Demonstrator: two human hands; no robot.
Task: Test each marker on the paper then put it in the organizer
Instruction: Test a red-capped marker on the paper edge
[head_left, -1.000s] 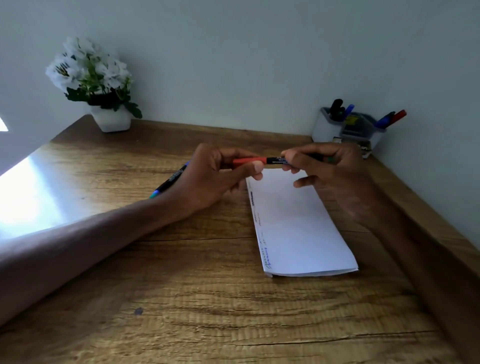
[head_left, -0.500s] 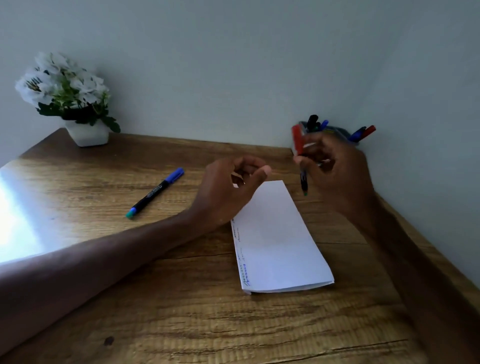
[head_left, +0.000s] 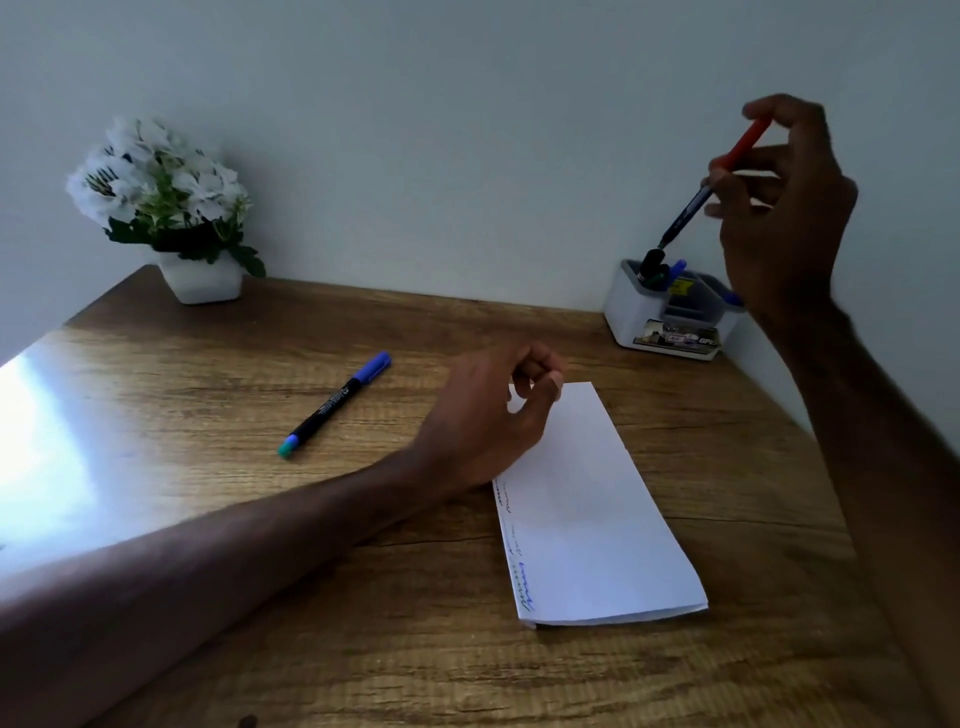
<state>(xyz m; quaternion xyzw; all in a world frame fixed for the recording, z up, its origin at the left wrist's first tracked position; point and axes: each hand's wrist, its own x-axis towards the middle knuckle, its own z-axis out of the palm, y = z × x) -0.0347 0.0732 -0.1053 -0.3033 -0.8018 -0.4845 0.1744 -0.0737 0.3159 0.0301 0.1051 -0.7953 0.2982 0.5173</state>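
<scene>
Gleaming grained desk, slim red-capped marker.

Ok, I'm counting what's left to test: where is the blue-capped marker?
The blue-capped marker lies flat on the table, left of centre in the head view, between the flower pot and the left hand.

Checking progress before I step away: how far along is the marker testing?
Done: markers stand in the organizer, and scribbles mark the paper. In hand: the right hand holds the red marker above the organizer. Left: the blue marker lies on the desk.
</scene>
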